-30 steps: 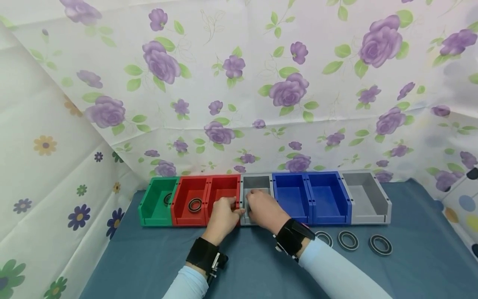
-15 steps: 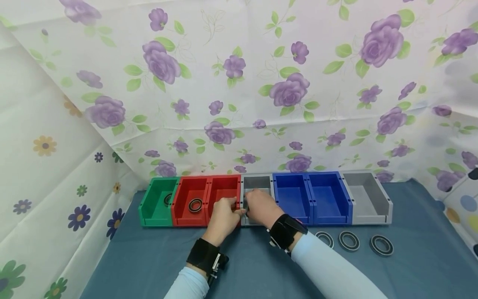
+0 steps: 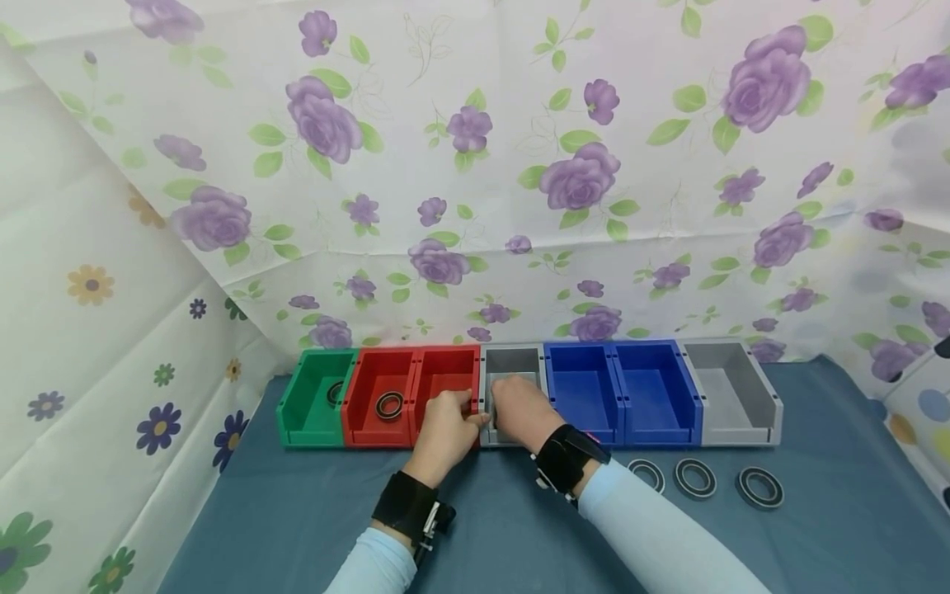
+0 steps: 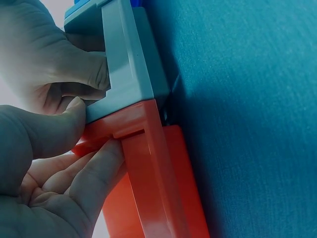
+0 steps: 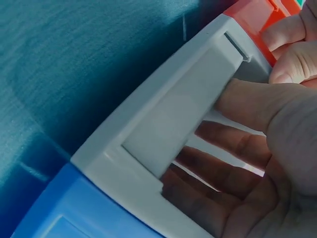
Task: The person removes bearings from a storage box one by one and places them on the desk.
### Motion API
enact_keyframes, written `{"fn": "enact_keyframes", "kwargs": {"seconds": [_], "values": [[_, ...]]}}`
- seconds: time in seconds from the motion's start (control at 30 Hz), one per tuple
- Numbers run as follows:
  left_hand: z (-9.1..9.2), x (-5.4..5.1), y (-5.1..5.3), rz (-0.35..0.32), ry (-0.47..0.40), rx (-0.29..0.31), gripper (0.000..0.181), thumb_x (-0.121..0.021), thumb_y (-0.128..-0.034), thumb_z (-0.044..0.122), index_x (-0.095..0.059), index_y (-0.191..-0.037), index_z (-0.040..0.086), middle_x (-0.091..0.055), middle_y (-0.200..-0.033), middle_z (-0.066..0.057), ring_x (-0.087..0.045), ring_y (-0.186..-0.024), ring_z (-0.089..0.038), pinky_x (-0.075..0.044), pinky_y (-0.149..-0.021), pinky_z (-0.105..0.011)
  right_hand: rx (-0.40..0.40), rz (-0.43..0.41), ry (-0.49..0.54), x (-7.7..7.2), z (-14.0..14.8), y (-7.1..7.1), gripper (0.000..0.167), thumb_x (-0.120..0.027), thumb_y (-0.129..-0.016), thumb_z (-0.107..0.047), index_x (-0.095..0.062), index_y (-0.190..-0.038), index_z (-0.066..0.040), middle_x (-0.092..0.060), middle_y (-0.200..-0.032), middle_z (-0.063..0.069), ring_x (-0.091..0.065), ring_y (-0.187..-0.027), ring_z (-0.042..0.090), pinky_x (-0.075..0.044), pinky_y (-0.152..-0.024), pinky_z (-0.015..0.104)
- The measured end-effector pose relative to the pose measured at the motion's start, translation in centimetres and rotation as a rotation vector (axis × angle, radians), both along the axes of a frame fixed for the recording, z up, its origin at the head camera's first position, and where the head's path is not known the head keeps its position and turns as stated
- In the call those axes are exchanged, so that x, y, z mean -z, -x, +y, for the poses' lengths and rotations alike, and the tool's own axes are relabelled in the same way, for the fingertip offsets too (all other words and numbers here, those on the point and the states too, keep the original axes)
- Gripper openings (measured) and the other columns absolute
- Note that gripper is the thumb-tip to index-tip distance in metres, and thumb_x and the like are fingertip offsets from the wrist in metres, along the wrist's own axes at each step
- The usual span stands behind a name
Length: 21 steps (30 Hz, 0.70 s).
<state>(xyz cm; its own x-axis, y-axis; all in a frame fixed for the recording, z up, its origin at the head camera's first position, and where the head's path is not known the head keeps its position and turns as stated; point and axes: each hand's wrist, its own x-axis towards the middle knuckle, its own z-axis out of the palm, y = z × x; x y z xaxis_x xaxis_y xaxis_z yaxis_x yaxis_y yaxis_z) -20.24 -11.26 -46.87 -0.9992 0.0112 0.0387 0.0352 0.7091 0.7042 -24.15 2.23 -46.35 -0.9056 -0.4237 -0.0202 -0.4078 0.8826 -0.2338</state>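
Observation:
In the head view my left hand [image 3: 448, 433] is at the right wall of the second red bin [image 3: 444, 371] from the left. The left wrist view shows its thumb on the rim of the narrow grey bin [image 4: 124, 49] and its fingers inside the red bin, pinching the adjoining walls. My right hand [image 3: 525, 412] reaches into the narrow grey bin, fingers bent. In the right wrist view its thumb [image 5: 247, 101] and fingertips go behind the front wall, so whether they hold anything is hidden. One bearing [image 3: 389, 406] lies in the first red bin, another [image 3: 336, 394] in the green bin.
The bins stand in one row: green bin [image 3: 312, 412] at the left end, two blue bins [image 3: 582, 396] right of the hands, a wide grey bin [image 3: 731, 400] at the right end. Three bearings [image 3: 695, 479] lie on the blue cloth [image 3: 564, 544] in front, one partly behind the right sleeve.
My right wrist has shifted slightly left since a second ago. A dark patch beside its fingers half a second ago no longer shows. The left hand keeps its place on the walls.

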Motion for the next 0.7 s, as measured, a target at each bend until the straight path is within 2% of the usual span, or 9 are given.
{"fn": "enact_keyframes", "kwargs": {"seconds": [0.13, 0.4, 0.57, 0.7], "values": [[0.01, 0.08, -0.01, 0.001, 0.003, -0.004, 0.051, -0.075, -0.0793, 0.02, -0.059, -0.124, 0.001, -0.069, -0.107, -0.014, -0.061, -0.075, -0.012, -0.052, -0.061, -0.025, 0.005, -0.006, 0.0, 0.22, -0.03, 0.14, 0.007, -0.063, -0.081, -0.004, -0.067, -0.084, -0.01, -0.066, -0.073, 0.005, -0.056, -0.06, 0.013, -0.052, -0.06, 0.03], [0.01, 0.22, -0.07, 0.007, -0.007, -0.002, 0.051, -0.074, -0.0803, 0.02, -0.059, -0.125, 0.001, -0.069, -0.109, -0.013, -0.064, -0.083, -0.014, -0.056, -0.073, -0.032, 0.043, -0.039, 0.005, 0.17, -0.34, 0.2, 0.005, -0.062, -0.084, -0.006, -0.067, -0.083, -0.006, -0.066, -0.075, 0.007, -0.057, -0.061, 0.014, -0.052, -0.061, 0.031], [0.07, 0.07, -0.1, 0.004, -0.016, 0.007, 0.051, -0.073, -0.0807, 0.02, -0.058, -0.125, 0.001, -0.07, -0.105, -0.012, -0.063, -0.076, -0.013, -0.055, -0.066, -0.028, 0.084, -0.07, 0.003, 0.29, -0.49, 0.32, 0.004, -0.062, -0.083, -0.006, -0.066, -0.084, -0.007, -0.067, -0.077, 0.008, -0.06, -0.064, 0.016, -0.052, -0.061, 0.032], [0.03, -0.08, -0.16, -0.015, -0.017, 0.0, 0.052, -0.074, -0.0804, 0.02, -0.058, -0.126, 0.001, -0.07, -0.098, -0.011, -0.06, -0.07, -0.012, -0.052, -0.06, -0.024, 0.079, -0.068, 0.009, 0.55, -0.52, 0.45, 0.005, -0.063, -0.081, -0.004, -0.065, -0.083, -0.007, -0.066, -0.077, 0.007, -0.059, -0.064, 0.015, -0.051, -0.06, 0.032]]}}
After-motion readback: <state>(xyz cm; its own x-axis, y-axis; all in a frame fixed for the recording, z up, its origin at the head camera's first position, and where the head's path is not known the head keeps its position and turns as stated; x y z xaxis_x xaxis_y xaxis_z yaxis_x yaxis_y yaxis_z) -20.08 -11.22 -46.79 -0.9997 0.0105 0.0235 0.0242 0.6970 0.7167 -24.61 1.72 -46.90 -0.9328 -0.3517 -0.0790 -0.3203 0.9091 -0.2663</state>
